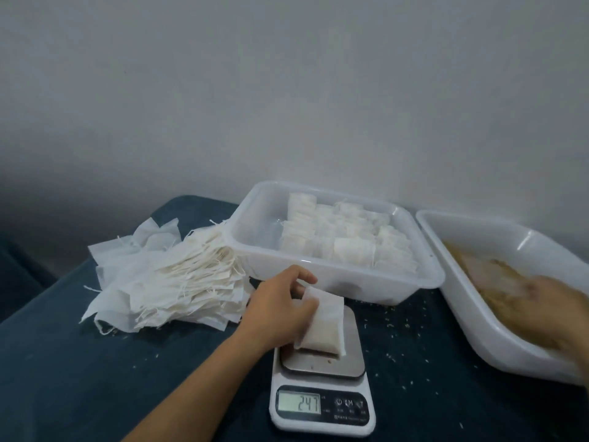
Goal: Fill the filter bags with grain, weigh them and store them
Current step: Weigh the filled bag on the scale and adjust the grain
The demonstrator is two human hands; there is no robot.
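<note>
Small white kitchen scale [322,406] nearest on dark blue worktop [95,362], weighing. Left hand [280,309] pinching full white filter bag [323,328] on it. Right hand [554,309] blurred in grain tub [478,323]; grip unclear. Farther, clear storage tub [251,231].

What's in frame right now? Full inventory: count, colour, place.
small filled white filter bag: one, on the scale platform, held by the left hand
white digital kitchen scale: one, steel platform, front centre, display looks like 247
loose pile of empty white filter bags: many, left of the scale
clear plastic storage tub: one, behind the scale, holds rows of filled white bags
white plastic tray: one, right, holds brown grain
dark blue table cover: one, scattered grains on it
grey wall: behind
left hand: grips the bag
right hand: blurred, in the tray
</note>
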